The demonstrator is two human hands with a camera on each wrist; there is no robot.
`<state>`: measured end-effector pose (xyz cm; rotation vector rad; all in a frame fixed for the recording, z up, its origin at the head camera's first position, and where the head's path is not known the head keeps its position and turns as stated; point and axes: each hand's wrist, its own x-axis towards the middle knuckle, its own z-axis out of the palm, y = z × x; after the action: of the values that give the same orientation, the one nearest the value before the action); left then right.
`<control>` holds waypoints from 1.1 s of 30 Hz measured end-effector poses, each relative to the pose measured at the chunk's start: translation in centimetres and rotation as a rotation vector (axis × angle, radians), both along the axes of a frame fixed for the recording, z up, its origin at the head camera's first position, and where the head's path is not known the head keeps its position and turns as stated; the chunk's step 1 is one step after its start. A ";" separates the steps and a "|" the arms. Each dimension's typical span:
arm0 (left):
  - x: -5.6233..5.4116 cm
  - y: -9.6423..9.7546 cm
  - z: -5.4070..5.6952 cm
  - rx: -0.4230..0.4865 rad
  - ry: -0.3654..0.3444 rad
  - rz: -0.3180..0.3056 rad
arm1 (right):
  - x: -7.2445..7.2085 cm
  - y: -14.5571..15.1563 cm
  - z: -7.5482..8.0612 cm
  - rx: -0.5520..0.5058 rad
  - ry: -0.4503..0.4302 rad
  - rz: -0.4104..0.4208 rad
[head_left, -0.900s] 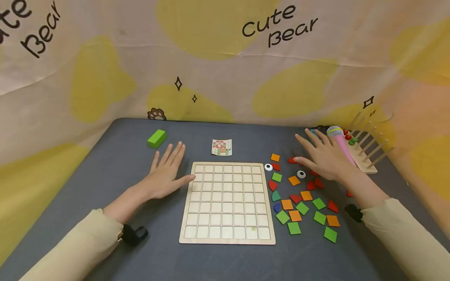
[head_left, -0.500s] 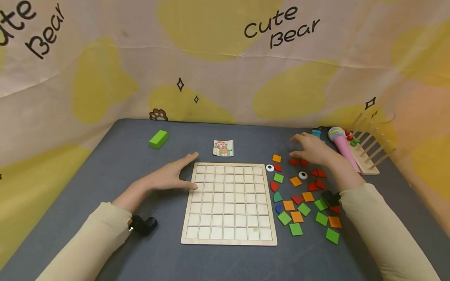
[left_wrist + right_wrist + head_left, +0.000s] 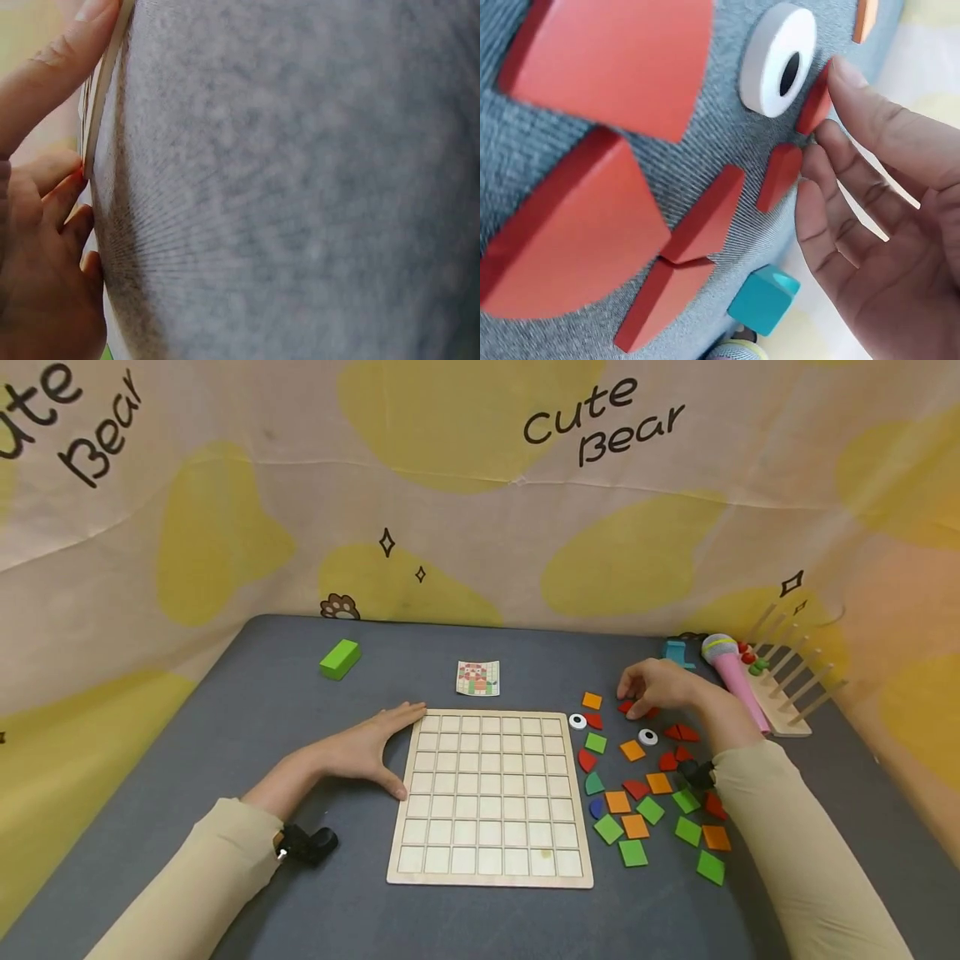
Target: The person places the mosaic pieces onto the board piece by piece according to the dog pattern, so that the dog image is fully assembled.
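Note:
My left hand point(image 3: 356, 747) rests at the left edge of a pale wooden grid board point(image 3: 480, 882). Its fingers reach the upper-left corner, and the thumb touches the edge lower down. The left wrist view shows that hand point(image 3: 49, 262) against the board's thin edge point(image 3: 109, 90). Over the loose pieces, my right hand point(image 3: 660, 685) pinches a red wedge-shaped piece point(image 3: 815, 101) low at the table. Another red piece point(image 3: 780, 176) lies by its fingertips, and a white eye disc point(image 3: 776, 60) is close to the thumb.
Orange squares point(image 3: 635, 827), green squares point(image 3: 633, 853) and several red pieces point(image 3: 682, 732) lie right of the board. A picture card point(image 3: 477, 678) lies behind it. A green block point(image 3: 341, 659) is back left; a pink microphone point(image 3: 738, 681) and a pegged wooden stand point(image 3: 787, 714) are at right.
My right hand has come down and inward, its spread fingers closing at a red piece. The left hand has moved right to the board's edge, its thumb sliding lower.

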<state>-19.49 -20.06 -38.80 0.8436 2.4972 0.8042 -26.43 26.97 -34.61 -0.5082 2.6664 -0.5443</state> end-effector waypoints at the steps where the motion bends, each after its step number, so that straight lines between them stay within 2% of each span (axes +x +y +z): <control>1: 0.0 0.1 0.0 -0.002 0.000 -0.004 | -0.1 0.0 -0.1 0.006 -0.002 0.003; 12: 0.0 0.2 0.0 -0.033 0.019 -0.011 | -0.1 -0.3 -0.2 0.021 -0.015 -0.002; 25: 0.3 0.1 0.1 -0.039 0.025 0.000 | 0.0 -0.1 -0.4 0.057 0.037 0.006; 33: 0.4 0.2 0.2 -0.036 0.024 0.003 | 0.0 -0.5 0.0 0.057 0.016 0.014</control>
<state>-19.11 -19.88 -38.64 0.8425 2.5260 0.7519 -26.45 26.52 -34.60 -0.5169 2.6830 -0.4611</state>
